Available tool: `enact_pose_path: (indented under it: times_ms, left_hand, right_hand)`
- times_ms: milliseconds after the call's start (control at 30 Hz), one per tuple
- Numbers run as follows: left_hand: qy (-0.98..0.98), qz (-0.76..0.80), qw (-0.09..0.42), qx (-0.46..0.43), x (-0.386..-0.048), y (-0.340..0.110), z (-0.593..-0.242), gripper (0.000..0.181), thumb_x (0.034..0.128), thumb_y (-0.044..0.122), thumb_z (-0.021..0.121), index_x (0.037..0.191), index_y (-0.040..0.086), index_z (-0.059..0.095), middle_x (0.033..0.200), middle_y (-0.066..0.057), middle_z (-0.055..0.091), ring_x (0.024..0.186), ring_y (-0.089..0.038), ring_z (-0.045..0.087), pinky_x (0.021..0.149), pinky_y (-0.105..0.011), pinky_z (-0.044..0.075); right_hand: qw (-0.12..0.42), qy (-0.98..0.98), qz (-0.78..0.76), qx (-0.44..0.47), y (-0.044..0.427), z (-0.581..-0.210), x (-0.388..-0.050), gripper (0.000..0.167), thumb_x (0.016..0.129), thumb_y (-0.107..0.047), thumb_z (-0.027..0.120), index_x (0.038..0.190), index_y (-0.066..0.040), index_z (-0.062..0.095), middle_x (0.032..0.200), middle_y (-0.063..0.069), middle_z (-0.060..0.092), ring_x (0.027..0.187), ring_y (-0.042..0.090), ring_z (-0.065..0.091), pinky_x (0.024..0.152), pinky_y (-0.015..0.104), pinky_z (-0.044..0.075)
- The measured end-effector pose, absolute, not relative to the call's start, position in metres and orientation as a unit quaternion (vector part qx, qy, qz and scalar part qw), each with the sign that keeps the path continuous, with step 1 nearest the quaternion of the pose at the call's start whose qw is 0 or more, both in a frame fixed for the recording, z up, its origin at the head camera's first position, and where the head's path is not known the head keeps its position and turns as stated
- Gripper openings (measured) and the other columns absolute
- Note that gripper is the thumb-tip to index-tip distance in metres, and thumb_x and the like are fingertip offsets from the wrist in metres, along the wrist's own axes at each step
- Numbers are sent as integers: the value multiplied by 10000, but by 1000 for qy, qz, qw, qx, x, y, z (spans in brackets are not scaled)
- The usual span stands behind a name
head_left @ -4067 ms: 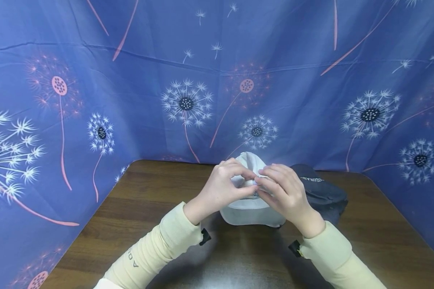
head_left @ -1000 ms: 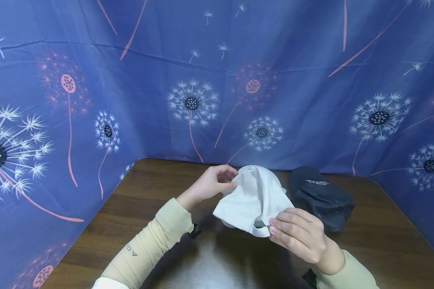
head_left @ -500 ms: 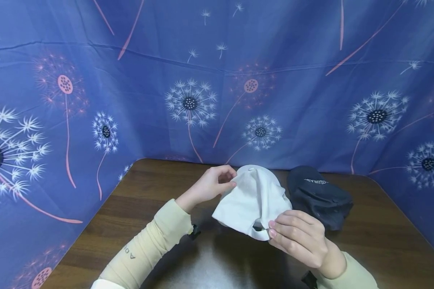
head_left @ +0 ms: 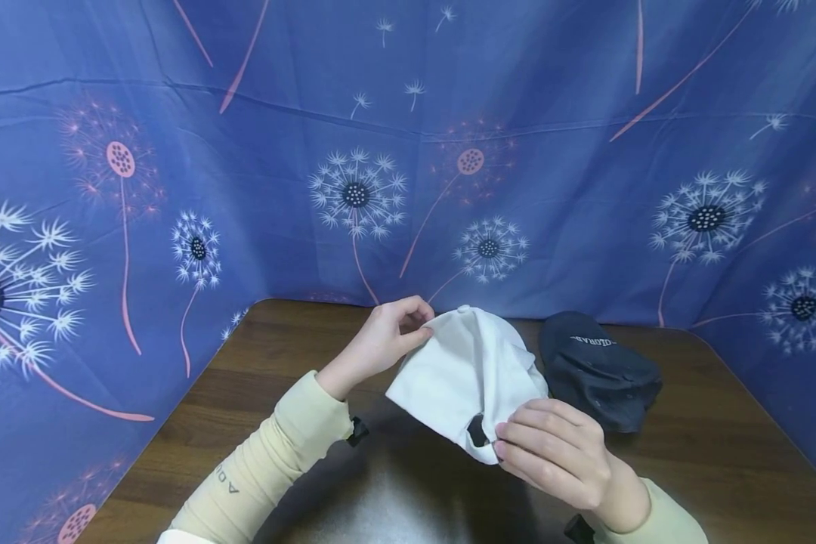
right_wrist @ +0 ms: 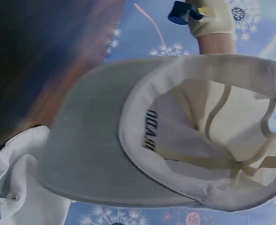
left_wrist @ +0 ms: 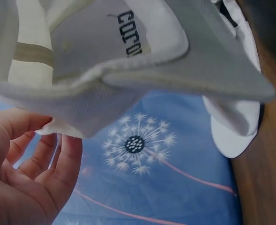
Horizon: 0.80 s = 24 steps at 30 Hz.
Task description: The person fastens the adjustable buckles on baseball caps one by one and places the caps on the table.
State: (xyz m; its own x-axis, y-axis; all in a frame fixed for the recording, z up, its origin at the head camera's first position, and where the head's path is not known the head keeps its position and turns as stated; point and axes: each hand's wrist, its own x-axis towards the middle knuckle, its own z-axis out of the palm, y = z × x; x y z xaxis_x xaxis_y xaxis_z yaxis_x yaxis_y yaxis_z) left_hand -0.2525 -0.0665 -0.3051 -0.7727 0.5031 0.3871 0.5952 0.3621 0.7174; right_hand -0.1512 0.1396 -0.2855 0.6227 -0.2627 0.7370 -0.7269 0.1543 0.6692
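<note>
A white baseball cap (head_left: 449, 370) is held up over the table, its back opening towards me. My left hand (head_left: 384, 336) pinches the crown cloth at the upper left, and the left wrist view shows this hand (left_wrist: 39, 164) with thumb and fingers on the fabric. My right hand (head_left: 561, 449) pinches the back strap beside the opening. From below, the right wrist view shows the cap's brim (right_wrist: 91, 136) and inside, with dark lettering showing through. A second white cap (left_wrist: 234, 124) stands near the held one. The right hand does not appear in its own wrist view.
To the right on the brown wooden table (head_left: 279, 347) lies a dark cap (head_left: 601, 370) with pale lettering. Blue cloth with dandelion prints (head_left: 357, 195) hangs behind and along the sides of the table.
Around four seconds ago both hands met over a white cap with its brim facing me. Over the last half second my left hand has moved up and left, tilting the held cap.
</note>
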Motion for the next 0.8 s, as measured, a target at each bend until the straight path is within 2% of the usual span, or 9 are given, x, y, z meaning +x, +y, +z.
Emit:
enact_pose_path:
  times_ms: [167,333,433,533,667,800]
  left_hand:
    - [-815,-475,79,-324,-256,-70,-296,55,893,74,623,931,113,612,955,-22,647,809,-131,665,701,-284,533]
    - [-818,-465,115,-318,-260,-75,-288,27,905,114,613,931,117,622,986,4,645,745,-88,650,661,-274,513]
    - [-819,-451,144,-325,-261,-79,-284,41,912,148,613,919,109,626,961,17,645,726,-86,625,678,-284,505]
    - [-819,-439,167,-329,-261,-82,-279,22,907,120,611,894,126,627,948,26,644,709,-102,598,671,-295,496]
    - [-819,-431,182,-332,-261,-84,-273,129,870,28,594,864,151,631,946,20,645,696,-114,584,649,-295,495]
    - [-817,-423,194,-340,-260,-85,-272,144,833,3,590,852,135,645,933,3,645,722,-128,594,682,-329,517]
  right_hand:
    - [621,-447,157,625,146,-297,-154,182,883,-5,612,706,-9,655,667,89,655,553,184,553,528,286,465]
    - [581,-502,127,628,154,-308,-156,141,901,-19,591,797,-31,685,755,79,678,657,192,599,615,325,506]
    - [569,-523,121,623,156,-312,-159,100,885,-130,653,835,-58,701,790,71,688,698,191,615,655,351,515]
    - [569,-530,138,614,156,-313,-162,164,856,-229,699,838,-66,702,798,78,686,702,203,612,665,368,504]
    - [574,-554,181,575,155,-308,-167,190,868,-219,685,803,-40,682,800,117,668,701,253,594,663,380,476]
    - [560,-624,210,503,155,-313,-172,225,897,-218,647,824,-7,677,844,152,659,755,312,590,701,395,446]
